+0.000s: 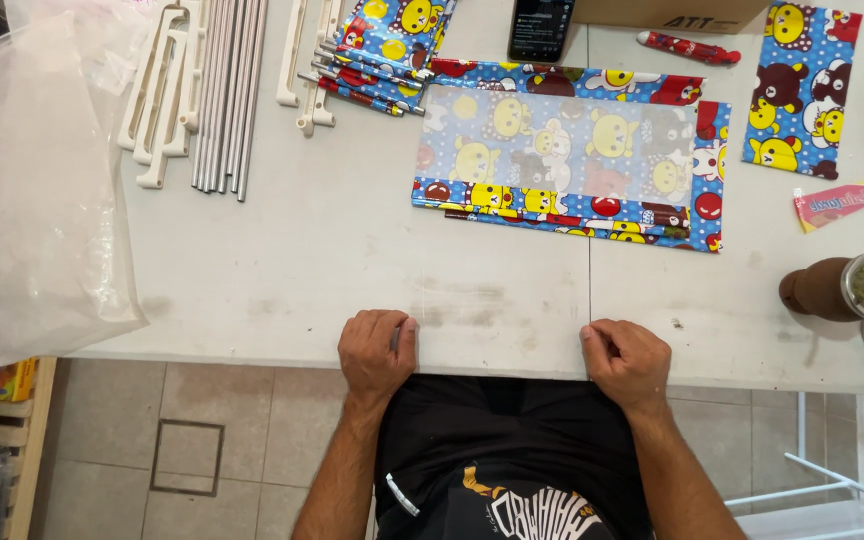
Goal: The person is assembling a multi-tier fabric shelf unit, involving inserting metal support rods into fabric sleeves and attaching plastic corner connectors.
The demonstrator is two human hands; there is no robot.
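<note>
Clearly both hands pinch a clear film sheet (500, 318) at the table (282, 270) edge: left hand (377, 352) clenched on its near-left corner, right hand (627, 362) on the near-right. It looks thin, limp and slippery, likely to crease; the corners seem the best hold. Patterned sheets (567, 160) lie beyond.

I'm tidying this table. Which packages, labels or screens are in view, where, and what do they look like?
Phone: top centre, dark rectangular lit screen.
Cardboard box: top edge, brown.
Sachet: right side, flat, pink.
Plastic bags: left edge, clear, stacked.
</note>
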